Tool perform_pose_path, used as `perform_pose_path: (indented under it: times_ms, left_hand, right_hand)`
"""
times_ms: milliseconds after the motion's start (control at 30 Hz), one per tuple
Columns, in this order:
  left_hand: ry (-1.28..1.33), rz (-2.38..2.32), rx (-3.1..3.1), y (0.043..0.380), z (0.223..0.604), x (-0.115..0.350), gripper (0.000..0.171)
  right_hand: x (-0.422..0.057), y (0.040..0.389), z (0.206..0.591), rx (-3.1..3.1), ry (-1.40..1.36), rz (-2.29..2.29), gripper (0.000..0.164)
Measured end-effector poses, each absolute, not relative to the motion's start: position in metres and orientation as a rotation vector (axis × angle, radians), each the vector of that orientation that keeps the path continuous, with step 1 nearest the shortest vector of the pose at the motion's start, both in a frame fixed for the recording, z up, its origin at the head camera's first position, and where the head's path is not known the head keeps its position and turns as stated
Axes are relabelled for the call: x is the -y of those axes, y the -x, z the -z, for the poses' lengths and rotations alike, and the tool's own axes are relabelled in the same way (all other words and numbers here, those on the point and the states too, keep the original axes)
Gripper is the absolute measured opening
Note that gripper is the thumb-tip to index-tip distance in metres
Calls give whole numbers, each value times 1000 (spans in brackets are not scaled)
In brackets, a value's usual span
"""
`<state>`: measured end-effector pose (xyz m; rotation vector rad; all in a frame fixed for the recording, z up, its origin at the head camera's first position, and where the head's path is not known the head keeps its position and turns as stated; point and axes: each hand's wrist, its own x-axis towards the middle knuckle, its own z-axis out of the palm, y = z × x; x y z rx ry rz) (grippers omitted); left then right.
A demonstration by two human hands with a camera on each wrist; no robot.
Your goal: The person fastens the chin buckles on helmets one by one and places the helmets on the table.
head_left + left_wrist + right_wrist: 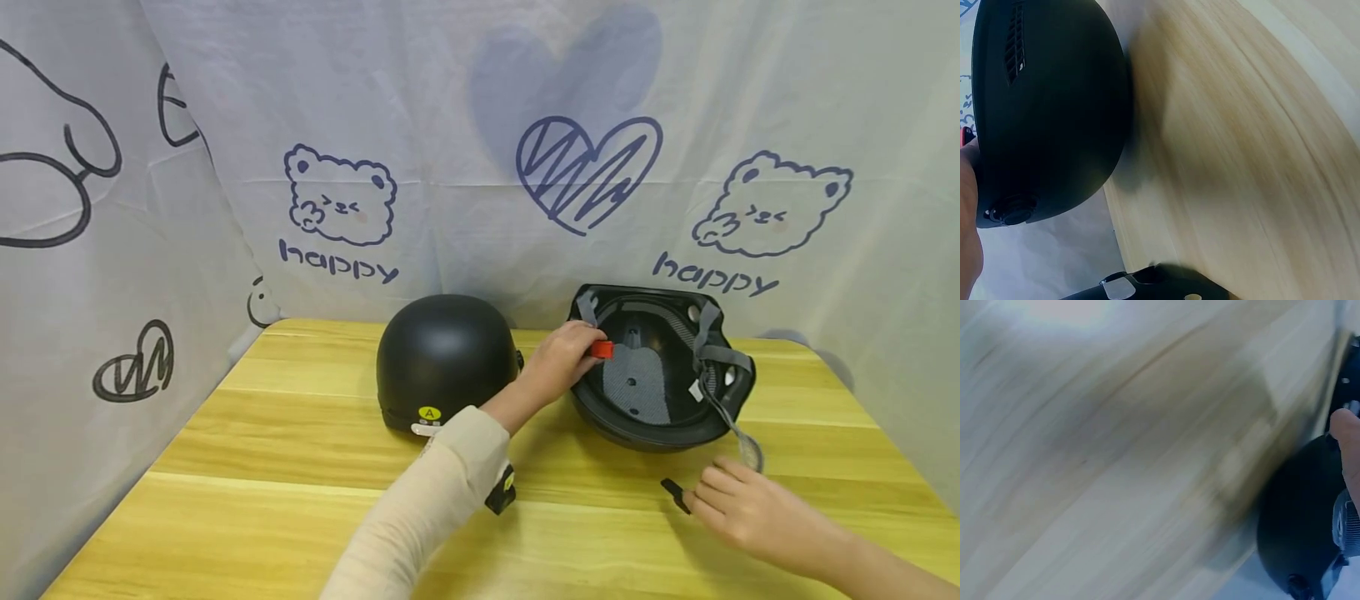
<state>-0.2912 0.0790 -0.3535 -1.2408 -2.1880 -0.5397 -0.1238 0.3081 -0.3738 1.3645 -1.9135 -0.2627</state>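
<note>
An upturned black helmet (637, 433) lies on the table with its hollow lining facing up. At its left rim, my left hand (555, 360) pinches a red buckle piece (602, 349). From the helmet's right side a grey strap (748, 450) runs down to my right hand (750, 512), which grips it below the rim. A black buckle end (675, 495) sticks out left of the right-hand fingers. In the left wrist view, the helmet's outer shell (1054, 112) fills the left, with part of the left hand (967, 219) at the edge.
A second black helmet (442, 358) with a yellow "A" sticker sits dome up on the left, close to the left forearm. A black buckle (501, 490) lies beside the sleeve. Behind the wooden table (247, 467) hangs a printed white cloth (450, 108).
</note>
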Motion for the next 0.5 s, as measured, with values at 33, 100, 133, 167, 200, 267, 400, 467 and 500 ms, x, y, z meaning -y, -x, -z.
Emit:
perform_pose_path:
  times_ms: [33, 100, 133, 167, 200, 267, 400, 467, 500]
  left_hand:
    - [1240, 541, 2182, 292, 354, -79, 23]
    - [1237, 544, 2163, 292, 356, -78, 23]
    - [1237, 545, 2152, 292, 357, -78, 23]
    - [1237, 546, 2141, 292, 358, -78, 23]
    - [1237, 549, 2127, 293, 359, -77, 23]
    - [1233, 547, 2113, 292, 359, -76, 23]
    - [1222, 543, 2110, 292, 359, -76, 23]
    - [1221, 550, 2111, 291, 358, -76, 23]
    - [1221, 561, 2111, 291, 357, -76, 23]
  right_hand:
    - [-305, 124, 371, 1912, -1352, 199, 45]
    - [-298, 125, 364, 1927, -1309, 63, 42]
    - [-294, 126, 361, 1931, -1285, -6, 40]
    - [-292, 127, 359, 1946, -1259, -60, 40]
    - [-291, 127, 356, 1961, -1230, -109, 40]
    - [-287, 129, 350, 1997, -1171, -200, 40]
    - [-282, 130, 341, 2107, -1064, -341, 41]
    - [-279, 132, 338, 2154, -1013, -405, 42]
    - [-278, 133, 336, 2172, -992, -440, 43]
